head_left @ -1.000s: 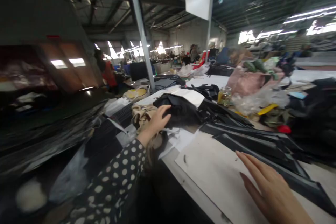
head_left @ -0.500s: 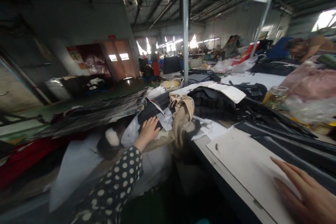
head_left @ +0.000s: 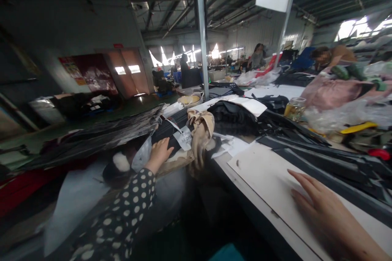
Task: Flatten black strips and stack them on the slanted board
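My left hand (head_left: 159,153), at the end of a polka-dot sleeve, reaches to the left of the table and rests on a stack of black fabric pieces (head_left: 167,130) with a white tag (head_left: 183,138) on it. Its fingers curl over the stack's edge; whether they grip it I cannot tell. A beige cloth (head_left: 199,130) hangs just right of that hand. My right hand (head_left: 324,208) lies flat, fingers stretched out, on a white sheet (head_left: 263,171) on the table, holding nothing. Long black fabric strips (head_left: 321,159) lie just beyond it.
A glass jar (head_left: 294,109), pink fabric (head_left: 327,89), clear plastic and a yellow object (head_left: 355,128) crowd the table's far side. A metal post (head_left: 202,28) rises behind the table. Other people work at distant tables. Dark sheeting (head_left: 92,134) lies at left.
My left hand has drawn back from the black bundle on the table to the tagged stack beside the table. The view has swung left. My right hand stays flat on the white sheet.
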`<control>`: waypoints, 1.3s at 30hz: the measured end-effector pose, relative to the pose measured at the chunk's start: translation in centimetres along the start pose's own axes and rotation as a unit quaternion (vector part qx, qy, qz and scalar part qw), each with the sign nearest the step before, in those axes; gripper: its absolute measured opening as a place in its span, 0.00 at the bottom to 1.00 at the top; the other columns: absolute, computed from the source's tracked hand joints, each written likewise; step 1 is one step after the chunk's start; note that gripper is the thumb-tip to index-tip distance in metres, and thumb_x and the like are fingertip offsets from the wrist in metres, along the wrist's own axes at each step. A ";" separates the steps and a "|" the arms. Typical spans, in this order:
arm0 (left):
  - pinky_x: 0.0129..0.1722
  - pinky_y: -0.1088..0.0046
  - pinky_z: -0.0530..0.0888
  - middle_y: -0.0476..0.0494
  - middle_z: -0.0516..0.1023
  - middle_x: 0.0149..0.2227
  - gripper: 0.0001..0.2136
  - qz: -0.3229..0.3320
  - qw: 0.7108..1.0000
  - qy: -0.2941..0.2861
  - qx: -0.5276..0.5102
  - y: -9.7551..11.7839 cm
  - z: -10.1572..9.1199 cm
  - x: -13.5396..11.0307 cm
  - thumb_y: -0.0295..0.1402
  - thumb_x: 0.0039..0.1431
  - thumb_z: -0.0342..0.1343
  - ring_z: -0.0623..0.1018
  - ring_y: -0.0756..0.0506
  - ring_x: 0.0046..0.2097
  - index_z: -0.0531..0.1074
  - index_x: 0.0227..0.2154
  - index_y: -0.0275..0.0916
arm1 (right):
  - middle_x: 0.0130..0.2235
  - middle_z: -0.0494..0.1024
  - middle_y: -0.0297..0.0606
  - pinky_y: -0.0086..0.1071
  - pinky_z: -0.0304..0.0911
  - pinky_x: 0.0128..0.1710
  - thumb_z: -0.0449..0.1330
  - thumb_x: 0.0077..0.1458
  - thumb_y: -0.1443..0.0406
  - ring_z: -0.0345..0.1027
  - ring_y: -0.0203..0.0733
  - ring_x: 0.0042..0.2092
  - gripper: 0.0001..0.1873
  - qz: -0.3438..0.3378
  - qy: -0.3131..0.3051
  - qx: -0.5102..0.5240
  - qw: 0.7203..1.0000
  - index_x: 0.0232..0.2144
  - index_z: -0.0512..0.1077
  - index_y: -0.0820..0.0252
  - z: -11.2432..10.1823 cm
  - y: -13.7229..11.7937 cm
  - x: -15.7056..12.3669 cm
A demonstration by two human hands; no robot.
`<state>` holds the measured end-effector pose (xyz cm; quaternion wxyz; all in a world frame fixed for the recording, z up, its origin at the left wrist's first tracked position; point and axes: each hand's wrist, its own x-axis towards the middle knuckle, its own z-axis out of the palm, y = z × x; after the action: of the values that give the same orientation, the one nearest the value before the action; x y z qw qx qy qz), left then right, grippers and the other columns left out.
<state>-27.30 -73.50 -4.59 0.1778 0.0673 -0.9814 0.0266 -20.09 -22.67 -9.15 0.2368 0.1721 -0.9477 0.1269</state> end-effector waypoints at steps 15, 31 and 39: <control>0.44 0.65 0.66 0.38 0.70 0.46 0.16 -0.009 0.999 0.026 0.029 0.9 -1.2 -0.4 0.34 0.54 0.48 0.68 0.40 0.47 0.67 0.45 0.35 | 0.46 0.71 0.46 0.41 0.65 0.42 0.48 0.52 0.58 0.68 0.48 0.43 0.25 -0.013 -0.004 0.000 1.000 0.50 0.64 0.63 0.2 0.0 0.0; 0.44 0.67 0.66 0.38 0.68 0.47 0.17 -0.018 0.999 -0.011 0.030 2.1 -1.3 -1.5 0.30 0.55 0.48 0.67 0.42 0.48 0.63 0.49 0.36 | 0.46 0.71 0.46 0.40 0.65 0.43 0.47 0.52 0.58 0.68 0.48 0.43 0.24 -0.016 -0.001 0.004 1.000 0.49 0.64 0.62 0.4 0.1 0.0; 0.45 0.68 0.66 0.35 0.71 0.46 0.19 -0.036 0.994 -0.099 -0.014 1.0 -1.7 1.2 0.39 0.51 0.51 0.70 0.40 0.47 0.67 0.44 0.33 | 0.47 0.70 0.47 0.41 0.63 0.45 0.47 0.52 0.59 0.67 0.48 0.44 0.24 -0.020 -0.006 0.007 1.000 0.50 0.64 0.63 0.5 0.0 0.1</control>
<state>-27.93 -72.55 -2.64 0.0820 0.1023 -0.9914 -0.0005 -20.35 -22.84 -9.58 0.2319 0.1930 -0.9448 0.1275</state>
